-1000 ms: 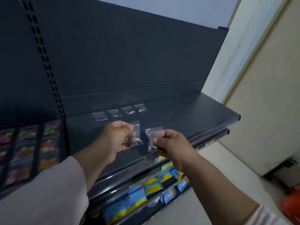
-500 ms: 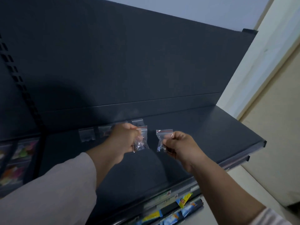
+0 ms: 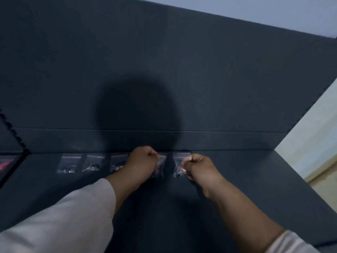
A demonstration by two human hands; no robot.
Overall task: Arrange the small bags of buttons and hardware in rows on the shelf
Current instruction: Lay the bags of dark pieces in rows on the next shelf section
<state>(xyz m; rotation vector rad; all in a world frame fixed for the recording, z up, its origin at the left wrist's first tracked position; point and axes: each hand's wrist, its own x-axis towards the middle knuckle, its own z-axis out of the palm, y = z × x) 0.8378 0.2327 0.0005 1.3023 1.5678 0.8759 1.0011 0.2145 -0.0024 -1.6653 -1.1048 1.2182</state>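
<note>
Both my hands are far back on the dark grey shelf (image 3: 246, 179), near its back panel. My left hand (image 3: 142, 161) pinches a small clear bag (image 3: 160, 166) of hardware by its top; the bag hangs against the shelf to the right of the fist. My right hand (image 3: 198, 167) pinches a second clear bag (image 3: 179, 165) with a red zip strip, to the left of its fingers. Left of my left hand, three clear bags lie in a row along the back: one (image 3: 69, 163), another (image 3: 92, 163) and a third (image 3: 117, 162) partly hidden by my wrist.
The shelf's dark back panel (image 3: 164, 70) rises right behind the row, with my head's shadow on it. A slotted upright (image 3: 11, 130) and a neighbouring shelf with pink packets (image 3: 5, 165) lie at the far left. A pale wall (image 3: 313, 143) bounds the shelf's right end.
Both hands have moved forward and down with their bags, from mid-air above the shelf front to the back row. The view has closed in on the shelf; the lower shelves have dropped out of sight.
</note>
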